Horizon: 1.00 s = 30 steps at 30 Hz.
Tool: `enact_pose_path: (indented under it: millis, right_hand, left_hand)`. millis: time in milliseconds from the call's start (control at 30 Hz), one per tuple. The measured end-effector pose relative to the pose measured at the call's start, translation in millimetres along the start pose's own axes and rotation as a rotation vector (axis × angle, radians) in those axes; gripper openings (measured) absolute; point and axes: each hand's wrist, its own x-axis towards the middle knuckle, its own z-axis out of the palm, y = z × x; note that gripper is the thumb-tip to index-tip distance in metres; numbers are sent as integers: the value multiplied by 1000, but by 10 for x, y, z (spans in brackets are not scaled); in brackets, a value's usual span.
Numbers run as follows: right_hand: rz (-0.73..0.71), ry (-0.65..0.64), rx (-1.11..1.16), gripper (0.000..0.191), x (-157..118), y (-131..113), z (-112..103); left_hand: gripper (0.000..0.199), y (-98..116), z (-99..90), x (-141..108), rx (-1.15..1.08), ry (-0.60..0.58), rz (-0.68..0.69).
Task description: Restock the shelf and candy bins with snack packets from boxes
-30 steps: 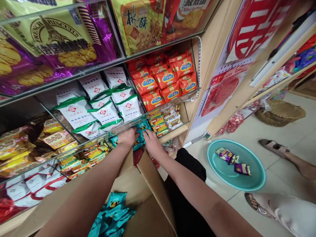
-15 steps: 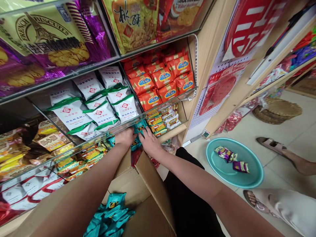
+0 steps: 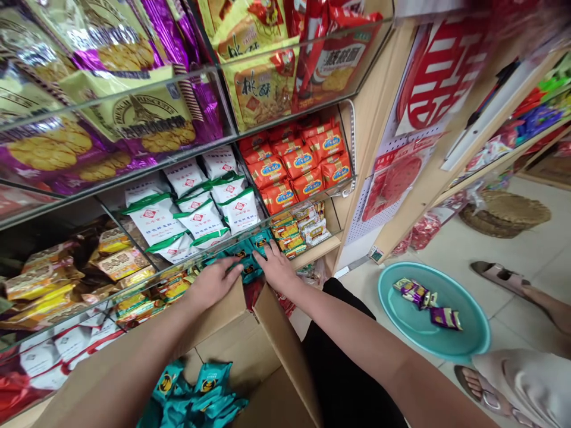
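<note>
Teal snack packets [image 3: 260, 239] sit in a bottom-shelf compartment, between yellow-green packets and white-and-gold packets. My left hand [image 3: 217, 280] is at the left side of the teal packets, fingers stretched and thumb apart, with nothing in it. My right hand [image 3: 277, 267] lies with its fingers on the right part of the same packets and is open too. Below my arms stands an open cardboard box [image 3: 285, 351] with more teal packets [image 3: 209, 392] piled loosely inside. One box flap rises close under my hands.
Clear shelf fronts [image 3: 178, 270] run along the compartments. White-and-green packets [image 3: 196, 217] and red packets [image 3: 297, 166] fill the shelf above. A teal basin [image 3: 388, 321] with purple packets stands on the floor at right, near another person's sandalled foot [image 3: 475, 386].
My left hand has drawn back a little to the left and opened away from the teal packets. My right hand stays on them. The view has shifted slightly.
</note>
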Motion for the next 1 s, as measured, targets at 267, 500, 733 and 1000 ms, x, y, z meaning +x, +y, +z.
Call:
enact_pose_path:
  millis: [267,500,733,1000]
  right_hand:
    - [-161,35,59,50,-64,103,-63]
    - [-150,401,321,23,-365,-217,-542]
    - [-763,-13,365,16,-1132,-1392,-427]
    - [-556,100,122,25,-522,-1448,-597]
  left_hand:
    - [72,-555,30,-1181,-41,-40,-106]
    - [66,-783,132,-1512,-146,-143,-201]
    - [64,-677,211,-1586,-132,-57,-263]
    - [62,-707,321,-1639,-106,36,-250]
